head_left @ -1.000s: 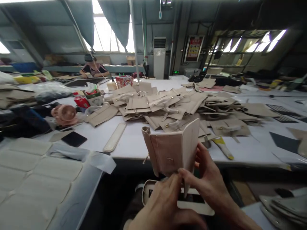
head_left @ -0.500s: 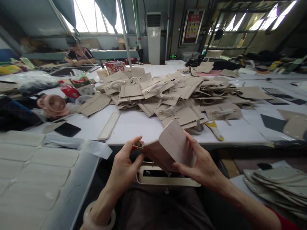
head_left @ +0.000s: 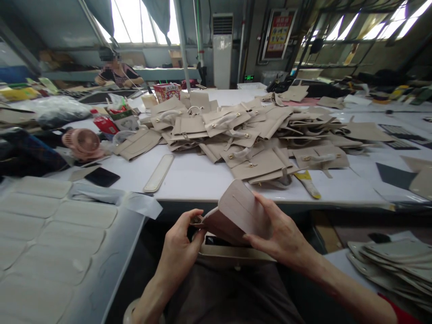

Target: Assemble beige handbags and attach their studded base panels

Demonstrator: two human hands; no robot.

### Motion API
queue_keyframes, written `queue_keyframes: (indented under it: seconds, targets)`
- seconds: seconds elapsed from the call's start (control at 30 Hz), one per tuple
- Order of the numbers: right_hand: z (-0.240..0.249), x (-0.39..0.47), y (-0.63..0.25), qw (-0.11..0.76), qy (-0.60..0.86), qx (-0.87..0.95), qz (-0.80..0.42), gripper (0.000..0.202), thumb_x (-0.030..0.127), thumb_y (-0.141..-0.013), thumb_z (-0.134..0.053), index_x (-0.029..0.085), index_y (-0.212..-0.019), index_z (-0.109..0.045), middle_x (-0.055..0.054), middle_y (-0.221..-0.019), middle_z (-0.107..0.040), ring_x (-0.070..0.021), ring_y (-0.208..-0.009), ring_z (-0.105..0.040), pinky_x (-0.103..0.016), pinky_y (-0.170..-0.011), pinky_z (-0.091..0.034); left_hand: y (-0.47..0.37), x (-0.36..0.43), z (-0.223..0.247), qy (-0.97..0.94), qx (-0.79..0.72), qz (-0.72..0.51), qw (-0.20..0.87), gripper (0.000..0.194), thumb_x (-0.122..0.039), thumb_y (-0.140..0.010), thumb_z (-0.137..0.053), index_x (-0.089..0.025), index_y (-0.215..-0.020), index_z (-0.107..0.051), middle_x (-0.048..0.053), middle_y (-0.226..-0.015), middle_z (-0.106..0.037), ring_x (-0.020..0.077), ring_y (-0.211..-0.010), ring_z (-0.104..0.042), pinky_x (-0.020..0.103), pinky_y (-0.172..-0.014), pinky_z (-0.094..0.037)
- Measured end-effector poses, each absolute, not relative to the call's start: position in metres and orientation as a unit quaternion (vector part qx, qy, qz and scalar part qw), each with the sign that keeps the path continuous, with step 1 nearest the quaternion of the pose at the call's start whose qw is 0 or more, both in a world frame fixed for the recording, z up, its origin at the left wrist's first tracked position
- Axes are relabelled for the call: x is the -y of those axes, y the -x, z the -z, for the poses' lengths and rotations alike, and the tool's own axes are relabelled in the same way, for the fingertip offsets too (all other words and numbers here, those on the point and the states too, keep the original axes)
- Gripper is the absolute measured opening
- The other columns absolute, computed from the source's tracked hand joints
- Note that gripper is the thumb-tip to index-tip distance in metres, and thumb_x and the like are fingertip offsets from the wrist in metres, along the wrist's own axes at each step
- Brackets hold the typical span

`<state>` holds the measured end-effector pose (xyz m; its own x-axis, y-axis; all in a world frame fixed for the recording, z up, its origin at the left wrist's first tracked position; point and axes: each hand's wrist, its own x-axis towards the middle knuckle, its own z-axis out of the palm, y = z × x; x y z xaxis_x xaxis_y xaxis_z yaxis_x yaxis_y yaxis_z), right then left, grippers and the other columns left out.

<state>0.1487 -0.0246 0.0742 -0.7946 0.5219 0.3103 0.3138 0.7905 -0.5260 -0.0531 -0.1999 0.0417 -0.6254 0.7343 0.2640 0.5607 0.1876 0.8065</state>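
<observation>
Above my lap, both hands hold a beige leather handbag piece (head_left: 241,208) bent into a fold. My left hand (head_left: 184,245) pinches its left edge between thumb and fingers, close to a small metal fitting (head_left: 195,220). Around the right side of the raised, round-cornered panel, my right hand (head_left: 281,229) is closed, thumb low on the near face and fingers behind it. A narrow beige rim (head_left: 236,254) with a dark gap shows just under the piece; how it joins the piece is hidden.
Beige handbag pieces (head_left: 209,123) with handles lie heaped across the white table (head_left: 189,182). Pale rounded panels (head_left: 64,252) cover a surface at left; more are stacked (head_left: 398,265) at right. A pink fan (head_left: 81,141), phone (head_left: 102,177) and yellow-ended tool (head_left: 308,183) lie about. Another person sits far left.
The view has tilted and shifted slightly. My hands and the handbag piece sit a little lower, and the piece now covers more of the rim and dark gap beneath. Both grips look the same.
</observation>
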Motion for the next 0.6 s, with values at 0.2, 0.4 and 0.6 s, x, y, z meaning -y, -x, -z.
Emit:
queue_keyframes:
  seconds: [0.2, 0.4, 0.6]
  targets:
    - [-0.07, 0.023, -0.159, 0.17, 0.193, 0.966, -0.03, 0.082, 0.034, -0.081, -0.067, 0.02, -0.152, -0.028, -0.014, -0.124, -0.056, -0.0309, -0.105, -0.058, -0.044, -0.083, -0.056, 0.043, 0.196, -0.001, -0.459, -0.761, -0.441, 0.123, 0.024, -0.017, -0.081, -0.064, -0.026, -0.102, -0.071, 0.008, -0.117, -0.066, 0.0281, -0.113, -0.06, 0.044, -0.101, -0.048]
    - [-0.055, 0.037, -0.15, 0.125, 0.137, 0.98, 0.075, 0.078, 0.027, -0.089, -0.057, 0.012, -0.156, -0.018, -0.015, -0.129, -0.059, -0.03, -0.097, -0.058, -0.044, -0.07, -0.051, 0.043, 0.214, 0.037, -0.308, -0.743, -0.559, 0.202, 0.047, -0.036, -0.085, -0.068, -0.026, -0.13, -0.06, 0.007, -0.14, -0.056, 0.0279, -0.135, -0.046, 0.041, -0.117, -0.032]
    - [-0.05, 0.031, -0.132, 0.103, 0.112, 0.988, 0.015, 0.058, 0.029, -0.088, -0.057, 0.014, -0.143, -0.043, -0.015, -0.144, -0.047, -0.0318, -0.112, -0.054, -0.046, -0.081, -0.053, 0.034, 0.216, 0.079, -0.063, -0.601, -0.699, 0.383, 0.061, -0.067, -0.084, -0.057, -0.022, -0.125, -0.066, 0.012, -0.127, -0.067, 0.033, -0.124, -0.058, 0.042, -0.105, -0.048]
